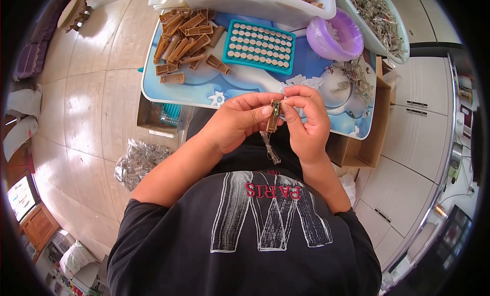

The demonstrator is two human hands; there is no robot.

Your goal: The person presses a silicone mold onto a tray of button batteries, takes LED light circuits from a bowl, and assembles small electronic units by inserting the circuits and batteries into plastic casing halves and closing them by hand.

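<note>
Fingers [258, 114] of the left hand [224, 123] pinch a small brown case [272, 124] with almost no gap beyond its width, the thumb pressed to its side and the index finger stretched toward its upper end. Those of the right hand [312, 126] bend inward at that same end, tips nearly together; whether they grip the case, the green circuit board [276, 110] inside it or some tiny piece, I cannot tell. Case and board sit in front of the chest, between the hands and just off the near edge of the blue surface [191, 94], probably because this keeps them close to the eyes. Its open side faces up, likely to leave the inside in reach, and a bundle of wires [270, 149] hangs free below, out of the fingers' way. Both forearms slant inward from the lower sides, elbows wide, wrists unsupported. Loose brown cases [184, 38] lie heaped at the far left, a teal tray [258, 67] holds round pale pieces in rows, and wired parts [358, 76] sprawl at the right, each kind apart, seemingly for easy picking.
</note>
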